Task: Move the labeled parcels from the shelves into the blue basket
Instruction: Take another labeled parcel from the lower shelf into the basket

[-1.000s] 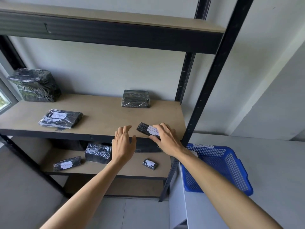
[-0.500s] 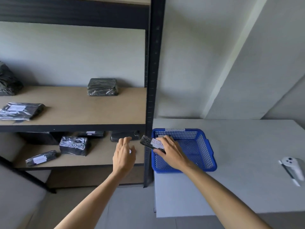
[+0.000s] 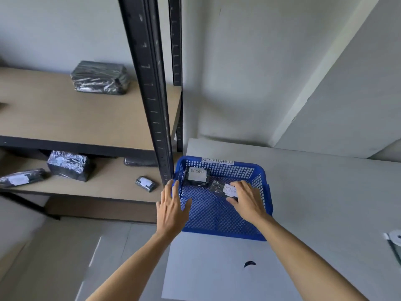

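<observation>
The blue basket (image 3: 219, 232) sits on a white table, tagged "RETURN OVERDUE" on its far rim. Inside it, at the back left, lies a black wrapped parcel (image 3: 197, 175) with a white "RETURN" label. My right hand (image 3: 247, 200) is down inside the basket, holding a second black labeled parcel (image 3: 223, 188) near the mesh floor. My left hand (image 3: 172, 206) hovers with fingers spread at the basket's left rim, holding nothing. On the lower shelf lie a small labeled parcel (image 3: 145, 183) and a long labeled parcel (image 3: 21, 178).
A black shelf upright (image 3: 149, 88) stands just left of the basket. Unlabeled wrapped parcels sit on the upper shelf (image 3: 100, 77) and lower shelf (image 3: 69, 165). A white controller (image 3: 396, 240) lies at the table's right edge. A dark mark (image 3: 249, 263) is on the table front.
My view swung right from the shelves to the basket. My right hand carried the labeled parcel off the upper shelf and down into the basket; my left hand followed to the basket's left rim.
</observation>
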The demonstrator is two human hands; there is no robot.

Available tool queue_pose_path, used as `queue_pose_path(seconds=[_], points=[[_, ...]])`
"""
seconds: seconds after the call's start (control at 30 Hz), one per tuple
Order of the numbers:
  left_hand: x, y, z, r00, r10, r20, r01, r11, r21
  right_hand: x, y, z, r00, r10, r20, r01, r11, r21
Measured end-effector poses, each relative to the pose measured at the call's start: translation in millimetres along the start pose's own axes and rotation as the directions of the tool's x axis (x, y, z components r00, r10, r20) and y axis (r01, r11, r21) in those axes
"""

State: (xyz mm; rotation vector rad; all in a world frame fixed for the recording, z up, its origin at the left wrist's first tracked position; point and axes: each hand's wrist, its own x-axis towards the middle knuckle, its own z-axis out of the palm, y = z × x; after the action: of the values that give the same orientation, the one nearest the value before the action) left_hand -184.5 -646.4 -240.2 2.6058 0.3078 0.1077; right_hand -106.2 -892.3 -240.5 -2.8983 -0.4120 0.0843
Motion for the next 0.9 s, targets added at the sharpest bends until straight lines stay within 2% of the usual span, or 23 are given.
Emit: queue_pose_path(seconds=[0.17,0.33,0.53,0.8,0.9], points=[[1.4,-8.8,23.4,1.0,0.001,0.011,-0.001,0.999,-0.036,35.0,9.1,33.0,0.998,0.049,0.028,-0.047,0.997,-0.06],[-0.3,-13.7,30.1,0.998,0.059,-0.012,-0.06,0.995,-0.077,57.0,6.9,52.6,0.995,0.076,-0.06,-0.083,0.99,-0.11],[0.3,-14.0,31.0,0.997,0.077,-0.013,-0.078,0.996,-0.043,64.6,3.7,50.7,0.991,0.06,-0.12,-0.084,0.976,-0.2],[4.0,-14.2,28.4,0.997,0.066,0.033,-0.067,0.998,0.007,62.5,-5.3,43.6,0.988,0.131,-0.083,-0.141,0.981,-0.134],[5.0,-11.0,17.9,0.998,0.033,0.048,-0.034,0.999,0.015,55.3,-18.1,33.4,0.984,0.132,-0.124,-0.142,0.987,-0.08]])
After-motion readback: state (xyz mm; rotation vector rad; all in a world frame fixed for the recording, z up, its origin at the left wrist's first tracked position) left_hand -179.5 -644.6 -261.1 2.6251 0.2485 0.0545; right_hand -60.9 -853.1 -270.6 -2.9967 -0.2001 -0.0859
